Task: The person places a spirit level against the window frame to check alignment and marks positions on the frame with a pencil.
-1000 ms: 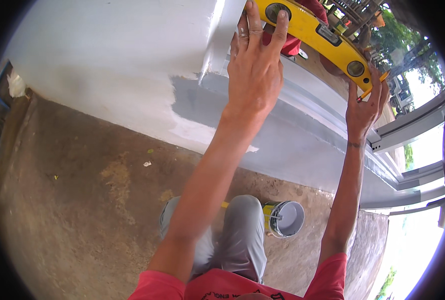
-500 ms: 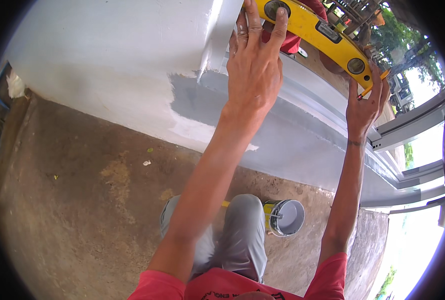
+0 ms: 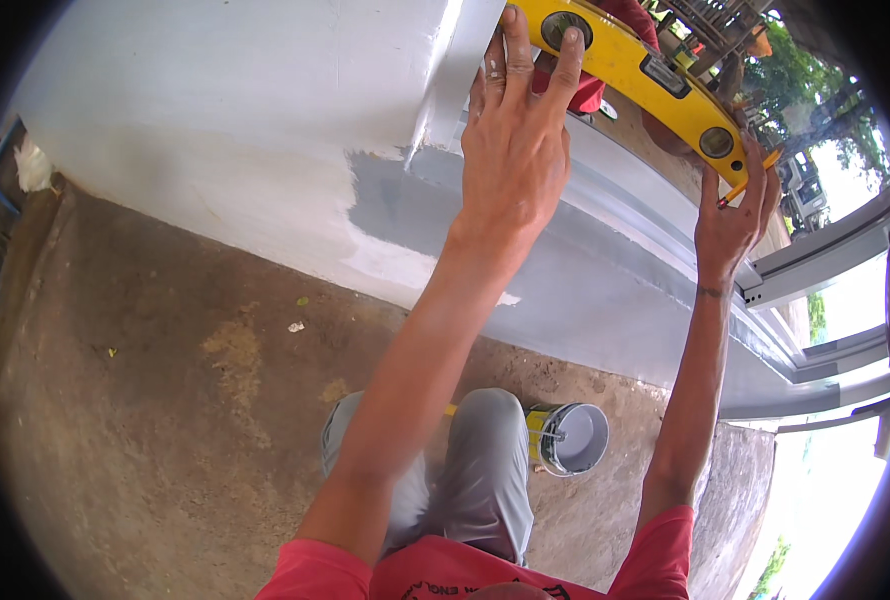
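A yellow spirit level (image 3: 655, 82) lies across the top of a grey-painted low wall (image 3: 565, 270), running from upper middle to upper right. My left hand (image 3: 515, 140) presses flat with spread fingers on the level's left end, by its round vial. My right hand (image 3: 735, 215) holds the level's right end from below and has a thin orange pencil (image 3: 750, 180) pinched between its fingers. Both arms stretch up from the lower edge. My grey-trousered knee (image 3: 485, 470) shows below.
A small open paint can (image 3: 570, 438) with grey paint stands on the brown concrete floor (image 3: 165, 400) beside my knee. The white wall (image 3: 215, 130) meets fresh grey paint at the corner. Grey window frame rails (image 3: 815, 360) run at right.
Both hands and the level stay in nearly the same place. The view has shifted only slightly.
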Demonstrator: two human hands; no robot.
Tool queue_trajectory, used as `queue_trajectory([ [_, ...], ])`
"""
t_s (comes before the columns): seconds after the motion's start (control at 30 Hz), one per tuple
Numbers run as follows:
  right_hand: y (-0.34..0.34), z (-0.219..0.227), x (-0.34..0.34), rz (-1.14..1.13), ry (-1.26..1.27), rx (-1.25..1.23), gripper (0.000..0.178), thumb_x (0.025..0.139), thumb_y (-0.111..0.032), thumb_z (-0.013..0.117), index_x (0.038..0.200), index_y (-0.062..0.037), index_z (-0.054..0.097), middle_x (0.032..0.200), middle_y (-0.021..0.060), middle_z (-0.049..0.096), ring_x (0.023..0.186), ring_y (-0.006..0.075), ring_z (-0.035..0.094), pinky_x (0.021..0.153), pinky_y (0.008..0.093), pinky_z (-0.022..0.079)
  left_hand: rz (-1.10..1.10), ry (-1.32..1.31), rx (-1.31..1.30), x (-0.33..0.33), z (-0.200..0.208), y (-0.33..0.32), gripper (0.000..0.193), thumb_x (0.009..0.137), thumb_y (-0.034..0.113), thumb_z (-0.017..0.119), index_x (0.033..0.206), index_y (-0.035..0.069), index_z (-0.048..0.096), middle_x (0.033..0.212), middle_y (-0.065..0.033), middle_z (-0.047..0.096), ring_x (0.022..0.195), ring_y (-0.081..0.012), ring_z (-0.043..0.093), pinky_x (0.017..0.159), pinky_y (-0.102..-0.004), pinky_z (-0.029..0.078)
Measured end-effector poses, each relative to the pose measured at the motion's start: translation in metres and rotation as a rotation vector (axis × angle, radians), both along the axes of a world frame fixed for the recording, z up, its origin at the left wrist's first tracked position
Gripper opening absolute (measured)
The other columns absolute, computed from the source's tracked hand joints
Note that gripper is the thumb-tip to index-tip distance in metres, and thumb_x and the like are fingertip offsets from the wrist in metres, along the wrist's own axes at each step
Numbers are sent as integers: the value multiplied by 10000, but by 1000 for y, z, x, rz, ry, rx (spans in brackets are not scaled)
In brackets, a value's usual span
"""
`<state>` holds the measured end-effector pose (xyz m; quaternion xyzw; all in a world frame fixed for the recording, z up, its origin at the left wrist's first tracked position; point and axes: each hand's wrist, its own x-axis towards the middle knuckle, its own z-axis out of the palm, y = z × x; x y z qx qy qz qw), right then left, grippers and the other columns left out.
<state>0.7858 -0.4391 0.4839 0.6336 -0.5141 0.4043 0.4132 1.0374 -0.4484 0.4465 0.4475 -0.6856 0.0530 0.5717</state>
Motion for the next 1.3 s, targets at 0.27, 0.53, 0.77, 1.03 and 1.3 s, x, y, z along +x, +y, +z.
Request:
queue_trajectory([
  [0.27, 0, 0, -2, 16, 16, -25, 590, 815, -133, 795, 1355, -149, 558, 1266, 101, 587, 1250, 294, 517, 1080, 450, 430, 9, -5, -30, -2, -3, -6, 737, 917, 7, 567, 1563, 139, 237, 1557, -358, 143, 1406, -525, 285, 1096, -535, 406],
  [0.53, 1, 0, 1, 16, 3, -5, 579, 820, -122, 787, 1352, -153, 562, 1265, 97, 586, 1249, 289, 517, 1079, 449, 434, 16, 2, -1, -4, -3, -4, 719, 937, 32, 547, 1568, 155, 225, 1560, -356, 138, 1413, -526, 269, 1097, -558, 396],
  [0.77, 1, 0, 1, 33, 5, -16, 588, 811, -119, 795, 1350, -161, 565, 1304, 77, 583, 1262, 288, 507, 1085, 446, 432, 23, -16, -17, -1, -2, -5, 787, 890, -7, 596, 1568, 150, 228, 1572, -339, 107, 1411, -516, 281, 1100, -535, 401],
  [1.03, 0, -2, -1, 66, -12, -20, 584, 795, -139, 810, 1335, -150, 586, 1288, 103, 576, 1237, 313, 513, 1074, 439, 421, -4, 4, 24, -2, 0, -1, 780, 869, -36, 587, 1557, 139, 262, 1562, -344, 147, 1401, -507, 308, 1094, -502, 417],
  [1.3, 3, -8, 1, 80, -154, -70, 691, 816, -249, 815, 1415, -123, 494, 1315, 122, 558, 1263, 302, 516, 1062, 446, 431, 84, -87, -26, -4, 0, -2, 762, 847, -31, 608, 1538, 135, 333, 1571, -350, 127, 1439, -485, 249, 1106, -450, 407],
])
